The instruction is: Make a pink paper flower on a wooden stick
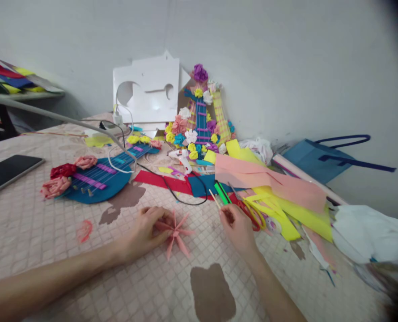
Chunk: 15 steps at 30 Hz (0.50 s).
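Note:
My left hand (154, 227) is closed on one petal of a pink star-shaped paper flower (175, 234), pinched between thumb and fingers just above the table. To the right, my right hand (237, 221) has its fingers pressed together round the lower end of a thin pale stick (214, 198), which points up and left. Just beyond that hand lie a green cutter (222, 193) and red-and-yellow scissors (254, 214). Farther back, a white glue gun (182, 157) stands on the table.
A blue paper guitar (100, 179) with paper roses lies at the left, near a phone (11, 172). Pink and yellow sheets (269, 176) spread at the right beside a blue bag (315, 158). A black cable (172, 192) loops across the middle. Flower-covered guitars (201, 118) stand against the wall.

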Available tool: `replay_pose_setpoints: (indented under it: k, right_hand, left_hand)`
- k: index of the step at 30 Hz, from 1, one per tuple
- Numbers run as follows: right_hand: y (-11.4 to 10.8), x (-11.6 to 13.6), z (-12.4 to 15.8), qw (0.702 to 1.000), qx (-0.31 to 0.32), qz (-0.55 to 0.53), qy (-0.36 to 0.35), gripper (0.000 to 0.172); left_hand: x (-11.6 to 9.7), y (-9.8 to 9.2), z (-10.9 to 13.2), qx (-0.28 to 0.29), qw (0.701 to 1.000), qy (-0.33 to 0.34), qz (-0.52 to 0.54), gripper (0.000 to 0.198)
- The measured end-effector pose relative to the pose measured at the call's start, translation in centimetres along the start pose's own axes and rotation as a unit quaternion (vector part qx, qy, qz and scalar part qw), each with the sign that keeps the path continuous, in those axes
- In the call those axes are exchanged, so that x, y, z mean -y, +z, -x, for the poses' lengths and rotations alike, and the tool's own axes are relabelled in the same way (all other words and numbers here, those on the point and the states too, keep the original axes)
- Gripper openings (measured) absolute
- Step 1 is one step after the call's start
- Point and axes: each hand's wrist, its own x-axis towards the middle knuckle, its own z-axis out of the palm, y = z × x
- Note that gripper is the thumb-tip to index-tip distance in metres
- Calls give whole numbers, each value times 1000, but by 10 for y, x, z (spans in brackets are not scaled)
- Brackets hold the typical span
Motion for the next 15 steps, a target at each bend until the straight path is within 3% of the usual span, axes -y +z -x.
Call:
replay_pose_setpoints:
  k: [3, 7, 15]
  right_hand:
    - [9, 29, 6, 989, 15, -124, -77, 8]
    - [22, 59, 16, 964, 70, -190, -174, 17]
    - [24, 62, 21, 945, 133, -147, -259, 24]
  left_hand:
    - [-3, -2, -1, 10, 1000, 6, -5, 11]
    - [-6, -5, -1, 16, 1000, -5, -4, 10]
    - [-4, -2, 1, 10, 1000, -5, 14, 9]
